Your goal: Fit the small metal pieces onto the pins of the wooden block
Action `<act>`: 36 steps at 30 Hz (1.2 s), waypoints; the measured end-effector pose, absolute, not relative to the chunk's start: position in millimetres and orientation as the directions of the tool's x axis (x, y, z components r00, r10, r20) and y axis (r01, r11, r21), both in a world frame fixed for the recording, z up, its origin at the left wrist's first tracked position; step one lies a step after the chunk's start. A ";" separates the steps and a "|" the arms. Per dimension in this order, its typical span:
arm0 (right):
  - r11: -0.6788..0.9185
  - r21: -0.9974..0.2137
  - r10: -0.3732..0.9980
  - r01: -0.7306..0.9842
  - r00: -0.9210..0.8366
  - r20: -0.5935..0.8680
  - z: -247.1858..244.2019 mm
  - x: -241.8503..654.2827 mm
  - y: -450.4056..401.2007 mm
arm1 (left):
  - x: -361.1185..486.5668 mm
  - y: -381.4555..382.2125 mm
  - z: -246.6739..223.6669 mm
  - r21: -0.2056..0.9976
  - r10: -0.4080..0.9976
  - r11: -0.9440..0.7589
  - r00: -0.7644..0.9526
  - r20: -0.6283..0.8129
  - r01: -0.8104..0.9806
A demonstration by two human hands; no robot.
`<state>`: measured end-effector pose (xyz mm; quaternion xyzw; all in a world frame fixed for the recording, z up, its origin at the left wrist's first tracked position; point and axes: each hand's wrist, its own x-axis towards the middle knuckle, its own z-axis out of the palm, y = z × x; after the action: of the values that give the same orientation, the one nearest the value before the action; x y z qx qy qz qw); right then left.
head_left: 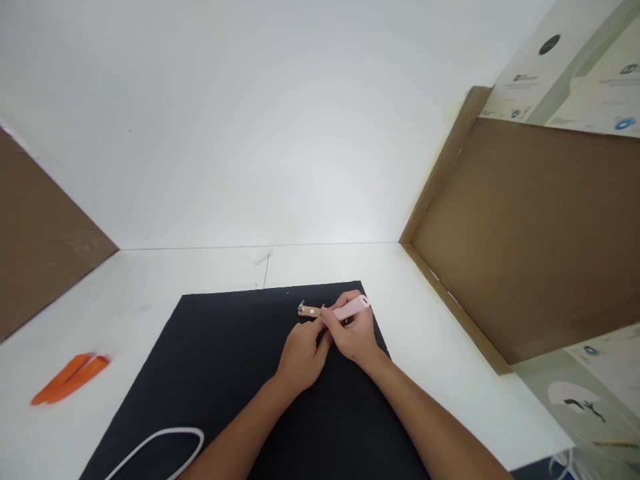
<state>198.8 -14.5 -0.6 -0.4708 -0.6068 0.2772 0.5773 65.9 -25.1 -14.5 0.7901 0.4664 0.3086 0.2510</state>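
Right hand fingers clenched on pink plastic handle; left hand fingers pinching tan strip with metal studs, over black mat.

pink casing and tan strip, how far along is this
Partway, it seems. Done: the tan strip with metal tabs and pale pink casing already meet over the black mat, though the hands hide whether they are joined. In hand: the right hand grips the casing, the left hand holds the strip. Remaining: the orange pry tools and white cable loop lie untouched.
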 end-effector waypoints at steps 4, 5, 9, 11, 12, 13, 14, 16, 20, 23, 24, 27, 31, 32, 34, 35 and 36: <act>0.413 -0.877 0.889 0.246 0.100 0.446 0.7 198.7 -14.9 | 66.2 -25.3 -15.9 0.676 0.893 -0.440 0.368 0.260 0.591; 0.417 -0.875 0.887 0.246 0.099 0.451 1.6 198.5 -15.1 | 66.3 -25.4 -16.5 0.673 0.894 -0.439 0.365 0.260 0.596; 0.396 -0.887 0.906 0.239 0.060 0.420 4.4 197.2 -16.3 | 66.3 -25.5 -18.2 0.655 0.894 -0.440 0.370 0.253 0.614; 0.384 -0.893 0.914 0.235 0.044 0.404 5.0 196.5 -17.1 | 66.2 -25.4 -18.7 0.651 0.891 -0.444 0.379 0.250 0.615; 0.386 -0.892 0.913 0.234 0.043 0.406 5.2 196.2 -17.4 | 66.1 -25.3 -19.0 0.650 0.889 -0.447 0.384 0.249 0.614; 0.390 -0.890 0.910 0.236 0.045 0.411 5.4 196.0 -17.8 | 66.1 -25.2 -19.4 0.650 0.888 -0.450 0.386 0.250 0.612; 0.397 -0.886 0.906 0.240 0.050 0.420 5.7 195.8 -18.0 | 66.0 -25.1 -19.8 0.651 0.887 -0.452 0.387 0.253 0.610; 0.411 -0.877 0.896 0.248 0.066 0.439 6.3 195.5 -18.3 | 65.8 -25.0 -20.6 0.655 0.886 -0.454 0.384 0.259 0.605; 0.425 -0.872 0.882 0.242 0.103 0.459 5.8 195.6 -17.3 | 65.7 -25.1 -19.9 0.656 0.890 -0.448 0.373 0.262 0.607; 0.398 -0.895 0.895 0.200 0.130 0.427 4.2 195.9 -16.1 | 65.9 -25.7 -16.5 0.664 0.891 -0.444 0.372 0.260 0.601; 0.385 -0.905 0.902 0.178 0.137 0.410 3.8 196.0 -15.7 | 65.9 -26.0 -15.3 0.672 0.892 -0.441 0.371 0.257 0.595; 0.358 -0.929 0.917 0.094 0.154 0.368 3.7 195.6 -14.9 | 65.8 -26.6 -13.0 0.699 0.897 -0.427 0.368 0.246 0.574; 0.338 -0.941 0.927 0.022 0.166 0.337 5.2 195.0 -14.4 | 65.7 -26.8 -11.8 0.728 0.903 -0.411 0.358 0.240 0.549; 0.336 -0.942 0.928 0.013 0.166 0.333 5.5 194.9 -14.3 | 65.7 -26.8 -11.5 0.735 0.903 -0.409 0.357 0.239 0.541; 0.335 -0.942 0.929 -0.002 0.168 0.329 6.2 194.9 -14.1 | 65.6 -26.9 -10.7 0.749 0.905 -0.404 0.351 0.241 0.526; 0.336 -0.942 0.928 -0.005 0.173 0.330 6.6 195.0 -14.0 | 65.5 -27.0 -10.6 0.755 0.907 -0.399 0.347 0.240 0.520; 0.339 -0.941 0.925 -0.003 0.181 0.333 6.9 195.2 -13.8 | 65.4 -27.0 -10.8 0.763 0.910 -0.392 0.341 0.237 0.515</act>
<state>195.2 -13.8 6.9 -0.4407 -0.5230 0.3690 0.6294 65.4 -27.0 -10.8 0.7640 0.4660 0.3349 0.2948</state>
